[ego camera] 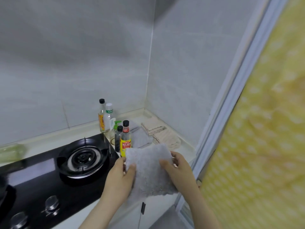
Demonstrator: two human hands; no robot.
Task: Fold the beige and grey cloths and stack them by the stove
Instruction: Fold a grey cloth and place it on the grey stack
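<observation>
A fluffy grey cloth [149, 169] hangs in the air above the counter's front edge, held by both hands. My left hand [122, 177] grips its left edge, thumb on the front. My right hand [177, 169] grips its right edge. Behind it on the counter lies another grey cloth [140, 137], and to its right a stack of folded beige cloths [162, 132] sits in the corner by the wall. The black gas stove [54, 171] is to the left.
Several bottles [123, 136] stand between the stove and the cloths, one with a yellow label nearest me. White tiled walls meet at the corner. A door frame and a yellow dotted curtain [257, 146] fill the right. Cabinet doors [148, 210] sit below the counter.
</observation>
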